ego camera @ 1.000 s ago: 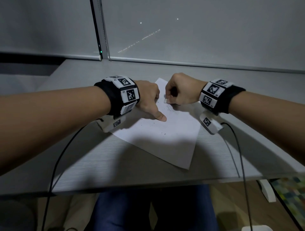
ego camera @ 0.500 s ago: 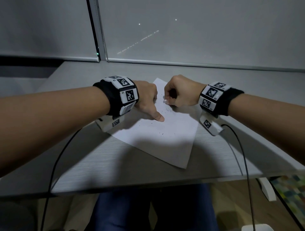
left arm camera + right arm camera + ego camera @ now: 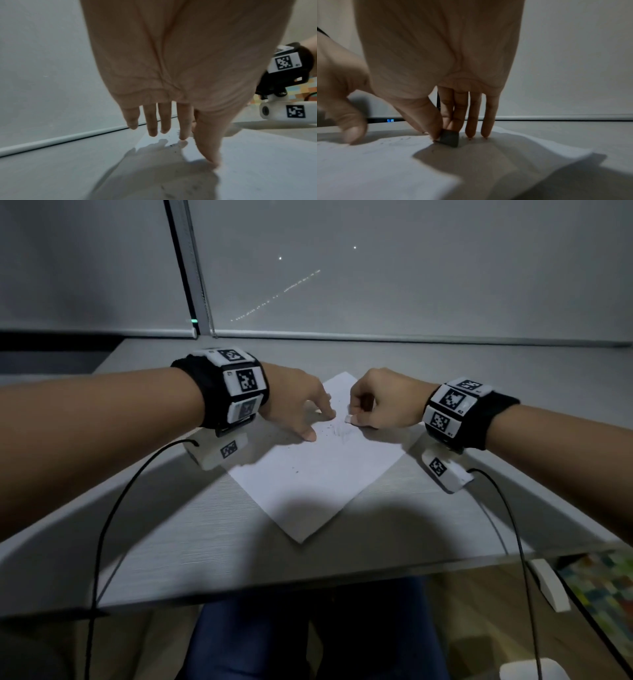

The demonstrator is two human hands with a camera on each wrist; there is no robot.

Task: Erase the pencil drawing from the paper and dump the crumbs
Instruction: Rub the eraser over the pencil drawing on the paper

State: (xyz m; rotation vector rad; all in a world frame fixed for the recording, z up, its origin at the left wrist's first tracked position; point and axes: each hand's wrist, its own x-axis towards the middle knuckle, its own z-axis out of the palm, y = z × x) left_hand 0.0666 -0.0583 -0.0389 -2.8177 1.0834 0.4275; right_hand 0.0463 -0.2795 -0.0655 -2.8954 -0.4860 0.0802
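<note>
My right hand (image 3: 383,402): pinches the eraser (image 3: 449,138) on the paper (image 3: 308,474).
My left hand (image 3: 298,402): fingers relaxed, thumb presses paper.
Drawing (image 3: 342,431): faint, hard to read.

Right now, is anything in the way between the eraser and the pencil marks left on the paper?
Nothing visible. The right hand pinches the eraser with its tip on the paper, beside the faint marks. The left hand presses the sheet off to the side.

The right hand (image 3: 383,402) hides most of the eraser (image 3: 449,138); the faint pencil marks (image 3: 342,433) on the paper (image 3: 308,474) are too blurred to read.
</note>
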